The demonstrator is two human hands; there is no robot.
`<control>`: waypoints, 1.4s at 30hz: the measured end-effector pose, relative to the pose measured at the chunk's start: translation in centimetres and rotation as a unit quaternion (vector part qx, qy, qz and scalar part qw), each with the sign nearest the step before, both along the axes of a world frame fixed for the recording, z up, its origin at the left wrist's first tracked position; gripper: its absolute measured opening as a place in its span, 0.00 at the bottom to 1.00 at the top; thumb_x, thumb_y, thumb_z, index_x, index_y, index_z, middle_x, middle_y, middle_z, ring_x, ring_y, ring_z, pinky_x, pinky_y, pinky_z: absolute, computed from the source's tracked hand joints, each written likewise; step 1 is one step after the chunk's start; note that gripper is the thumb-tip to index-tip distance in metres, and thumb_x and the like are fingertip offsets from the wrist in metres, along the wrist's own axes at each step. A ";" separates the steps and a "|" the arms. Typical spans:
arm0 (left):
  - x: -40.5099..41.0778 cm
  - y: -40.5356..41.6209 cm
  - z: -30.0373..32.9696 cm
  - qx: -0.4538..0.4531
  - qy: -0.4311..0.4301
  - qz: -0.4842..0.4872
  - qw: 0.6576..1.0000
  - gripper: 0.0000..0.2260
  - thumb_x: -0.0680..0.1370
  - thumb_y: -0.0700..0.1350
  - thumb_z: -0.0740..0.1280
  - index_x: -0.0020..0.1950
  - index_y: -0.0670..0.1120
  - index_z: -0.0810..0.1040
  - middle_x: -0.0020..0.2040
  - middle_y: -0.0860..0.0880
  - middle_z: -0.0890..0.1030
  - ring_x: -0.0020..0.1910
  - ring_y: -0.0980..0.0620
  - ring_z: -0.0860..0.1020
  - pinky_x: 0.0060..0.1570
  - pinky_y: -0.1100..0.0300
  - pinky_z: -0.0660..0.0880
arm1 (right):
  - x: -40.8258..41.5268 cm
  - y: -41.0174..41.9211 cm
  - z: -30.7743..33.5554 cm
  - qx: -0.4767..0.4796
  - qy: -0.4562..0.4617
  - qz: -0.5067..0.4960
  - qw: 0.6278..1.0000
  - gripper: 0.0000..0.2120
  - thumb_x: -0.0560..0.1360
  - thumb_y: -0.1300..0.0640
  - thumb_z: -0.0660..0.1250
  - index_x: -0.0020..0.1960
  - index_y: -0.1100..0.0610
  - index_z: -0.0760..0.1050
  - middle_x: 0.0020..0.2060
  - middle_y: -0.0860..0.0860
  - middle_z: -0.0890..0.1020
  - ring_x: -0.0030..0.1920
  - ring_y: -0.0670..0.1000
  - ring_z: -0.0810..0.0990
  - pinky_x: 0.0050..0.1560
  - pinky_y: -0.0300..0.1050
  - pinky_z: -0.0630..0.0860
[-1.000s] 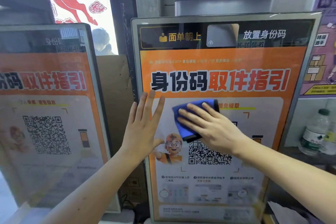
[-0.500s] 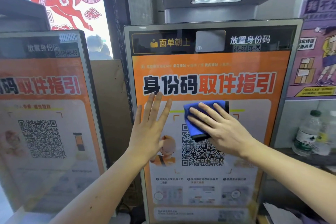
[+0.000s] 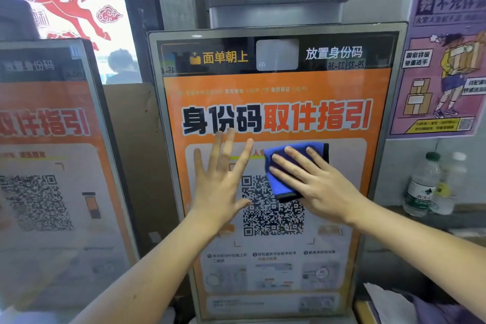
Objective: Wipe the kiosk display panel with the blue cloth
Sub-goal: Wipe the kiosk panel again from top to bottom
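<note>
Right hand point(image 3: 319, 187) lies flat, fingers straight, pressing the blue cloth point(image 3: 284, 173) against the kiosk display panel point(image 3: 276, 102), mid-panel, over the upper right corner of the QR code point(image 3: 273, 214). Left hand point(image 3: 219, 184) is spread open (fingers fanned, holding nothing) on the panel near its left edge, just beside the cloth. Two water bottles point(image 3: 422, 185) stand off the panel's right edge.

I see both forearms reaching up from 6 o'clock. Left hand point(image 3: 219, 187): flat, fingers spread, pointing to 12. Right hand point(image 3: 319, 187): flat too, fingers straight, angled toward 10, sitting at 3 o'clock of the left.
</note>
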State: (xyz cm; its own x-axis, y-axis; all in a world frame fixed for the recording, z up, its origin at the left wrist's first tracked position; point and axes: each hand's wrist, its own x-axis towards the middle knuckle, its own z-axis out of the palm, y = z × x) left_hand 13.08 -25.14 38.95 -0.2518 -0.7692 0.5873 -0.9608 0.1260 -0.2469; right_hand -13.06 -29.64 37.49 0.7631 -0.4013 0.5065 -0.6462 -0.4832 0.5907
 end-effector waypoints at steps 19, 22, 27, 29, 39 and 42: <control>-4.5 -0.3 -0.9 0.016 0.015 -0.020 1.000 0.62 0.62 0.70 0.74 0.80 0.54 0.36 0.80 0.43 0.33 0.79 0.41 0.34 0.72 0.29 0.47 | -4.2 -0.1 -4.0 0.030 0.157 0.074 0.984 0.35 0.78 0.54 0.63 0.81 0.53 0.53 0.80 0.50 0.55 0.80 0.54 0.49 0.78 0.56 0.48; -4.3 -0.2 -1.0 0.020 0.008 -0.009 1.000 0.62 0.63 0.70 0.74 0.80 0.54 0.35 0.79 0.43 0.31 0.78 0.41 0.33 0.73 0.30 0.46 | -5.5 -0.7 -2.4 0.003 0.125 0.075 0.989 0.33 0.78 0.56 0.59 0.81 0.53 0.54 0.80 0.51 0.55 0.80 0.54 0.51 0.78 0.56 0.49; -5.1 -0.1 -1.1 0.003 -0.001 -0.011 1.000 0.61 0.62 0.71 0.74 0.81 0.53 0.38 0.80 0.42 0.34 0.79 0.40 0.37 0.72 0.29 0.50 | -6.8 -1.4 -0.5 -0.021 -0.010 0.020 1.000 0.34 0.76 0.53 0.54 0.81 0.53 0.53 0.81 0.52 0.53 0.80 0.58 0.51 0.79 0.59 0.44; -5.9 -0.2 -1.3 -0.005 0.002 -0.020 1.000 0.60 0.62 0.71 0.73 0.81 0.52 0.41 0.81 0.42 0.37 0.80 0.40 0.39 0.72 0.29 0.52 | -7.0 -1.3 -2.1 -0.017 0.024 0.035 0.999 0.34 0.77 0.52 0.55 0.82 0.53 0.51 0.81 0.52 0.52 0.80 0.58 0.50 0.79 0.58 0.43; -6.7 -0.6 -2.0 -0.046 0.004 -0.026 0.999 0.59 0.60 0.73 0.73 0.82 0.50 0.49 0.81 0.40 0.45 0.80 0.38 0.46 0.70 0.28 0.55 | -11.2 -2.0 0.1 -0.024 0.056 0.028 0.998 0.31 0.80 0.49 0.55 0.81 0.53 0.52 0.81 0.52 0.53 0.80 0.57 0.51 0.79 0.59 0.46; -7.9 -0.7 -2.2 -0.060 -0.018 -0.043 0.997 0.60 0.60 0.72 0.74 0.82 0.50 0.50 0.81 0.40 0.47 0.80 0.38 0.49 0.71 0.29 0.55 | -11.0 -1.7 -1.7 -0.022 0.051 0.029 0.998 0.33 0.80 0.48 0.56 0.82 0.53 0.52 0.81 0.52 0.52 0.80 0.57 0.49 0.79 0.58 0.45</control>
State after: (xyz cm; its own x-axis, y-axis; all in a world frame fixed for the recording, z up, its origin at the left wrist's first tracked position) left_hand 5.18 -25.85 36.79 -0.3355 -0.6685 0.6637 -0.9383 0.1743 -0.2987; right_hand -24.04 -31.35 35.79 0.8325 -0.3346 0.4415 -0.5539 -0.4894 0.6736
